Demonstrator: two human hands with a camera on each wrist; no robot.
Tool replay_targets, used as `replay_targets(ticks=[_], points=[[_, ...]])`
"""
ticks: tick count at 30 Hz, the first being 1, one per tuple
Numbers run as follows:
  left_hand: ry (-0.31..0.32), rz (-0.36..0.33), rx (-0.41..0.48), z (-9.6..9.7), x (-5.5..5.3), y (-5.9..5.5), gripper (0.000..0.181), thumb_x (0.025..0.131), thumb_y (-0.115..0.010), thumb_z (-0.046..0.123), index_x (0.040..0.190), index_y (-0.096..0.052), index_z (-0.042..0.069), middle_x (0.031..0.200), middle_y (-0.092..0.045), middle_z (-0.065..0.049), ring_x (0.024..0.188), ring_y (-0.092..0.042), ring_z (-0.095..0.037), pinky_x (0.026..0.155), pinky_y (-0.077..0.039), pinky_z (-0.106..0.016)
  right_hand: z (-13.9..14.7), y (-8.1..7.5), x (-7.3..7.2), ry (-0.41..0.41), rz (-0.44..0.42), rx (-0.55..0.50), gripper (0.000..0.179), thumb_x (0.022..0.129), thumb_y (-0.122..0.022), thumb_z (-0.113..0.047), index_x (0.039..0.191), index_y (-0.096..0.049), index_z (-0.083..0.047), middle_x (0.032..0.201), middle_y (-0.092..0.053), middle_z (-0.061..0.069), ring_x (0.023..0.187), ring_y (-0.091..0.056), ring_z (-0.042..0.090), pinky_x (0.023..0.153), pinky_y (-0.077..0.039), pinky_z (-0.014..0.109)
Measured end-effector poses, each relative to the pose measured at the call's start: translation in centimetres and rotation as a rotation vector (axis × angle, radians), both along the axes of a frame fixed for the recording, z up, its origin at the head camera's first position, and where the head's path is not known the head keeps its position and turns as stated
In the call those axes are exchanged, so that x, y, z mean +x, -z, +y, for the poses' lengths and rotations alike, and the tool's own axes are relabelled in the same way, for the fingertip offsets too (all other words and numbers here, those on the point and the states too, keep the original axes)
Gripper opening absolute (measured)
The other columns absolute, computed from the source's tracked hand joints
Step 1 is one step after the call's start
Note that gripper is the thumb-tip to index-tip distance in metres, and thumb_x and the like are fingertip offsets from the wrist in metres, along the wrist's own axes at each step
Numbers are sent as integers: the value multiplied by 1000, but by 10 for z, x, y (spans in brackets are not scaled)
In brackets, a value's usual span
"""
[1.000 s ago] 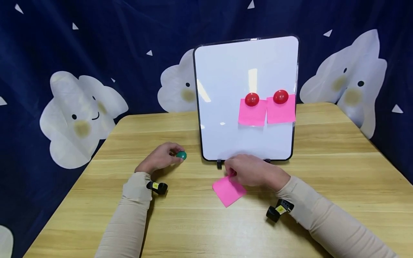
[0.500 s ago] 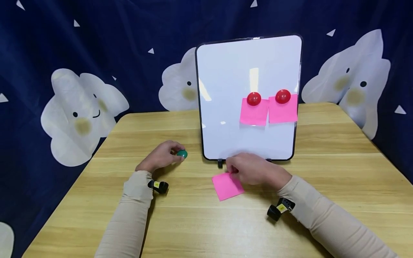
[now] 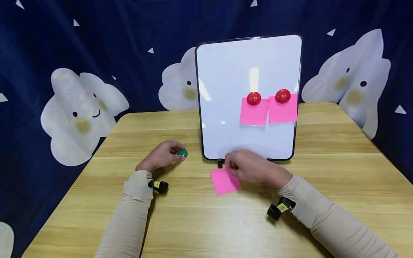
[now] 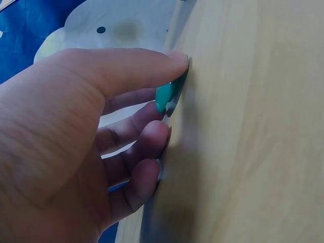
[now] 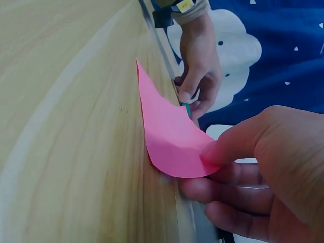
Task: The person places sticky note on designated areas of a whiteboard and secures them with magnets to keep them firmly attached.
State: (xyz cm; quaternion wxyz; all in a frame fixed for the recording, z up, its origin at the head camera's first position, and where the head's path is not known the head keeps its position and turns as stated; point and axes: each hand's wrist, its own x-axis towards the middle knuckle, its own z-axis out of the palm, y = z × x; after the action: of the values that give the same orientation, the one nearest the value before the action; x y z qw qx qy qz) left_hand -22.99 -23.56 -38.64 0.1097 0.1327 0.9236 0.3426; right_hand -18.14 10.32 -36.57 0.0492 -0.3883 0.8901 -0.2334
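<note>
My left hand (image 3: 162, 154) pinches a round green magnet (image 3: 182, 153) between thumb and fingers, low over the table left of the whiteboard. In the left wrist view the green magnet (image 4: 170, 93) shows under the thumb tip, close to the wood. My right hand (image 3: 250, 165) holds a pink sticky note (image 3: 225, 182) by its upper right corner, just in front of the board's foot. The right wrist view shows the sticky note (image 5: 172, 136) curving up from the table, its edge between thumb and fingers.
A whiteboard (image 3: 232, 71) with a black frame stands upright on the wooden table (image 3: 193, 229). Two pink notes (image 3: 254, 114) hang on it under red magnets (image 3: 283, 96). A dark blue curtain (image 3: 129, 36) with clouds hangs behind.
The right hand has lifted slightly toward the board, and the pink note has turned and shifted up with it. The left hand stays nearly still with the green magnet.
</note>
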Motion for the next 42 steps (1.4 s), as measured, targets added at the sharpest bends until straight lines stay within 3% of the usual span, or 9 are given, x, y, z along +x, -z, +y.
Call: replay_targets(ticks=[19,42], points=[[-12,18,-20,1,1,-1,34,91,-75,20,122,-67,9,111,-64,-7,100,-59,-24,86,-50,-40,0,6,-3,-21,71,-27,16,88,-68,-2,94,-69,-17,85,-58,-12,81,-54,13,72,-47,28],[-10,38,-60,1,1,0,27,89,-77,20,113,-69,9,107,-62,-6,96,-58,-23,82,-50,-38,-1,7,-2,3,61,-70,15,89,-68,-3,98,-69,-15,86,-57,-10,84,-53,14,73,-48,29]])
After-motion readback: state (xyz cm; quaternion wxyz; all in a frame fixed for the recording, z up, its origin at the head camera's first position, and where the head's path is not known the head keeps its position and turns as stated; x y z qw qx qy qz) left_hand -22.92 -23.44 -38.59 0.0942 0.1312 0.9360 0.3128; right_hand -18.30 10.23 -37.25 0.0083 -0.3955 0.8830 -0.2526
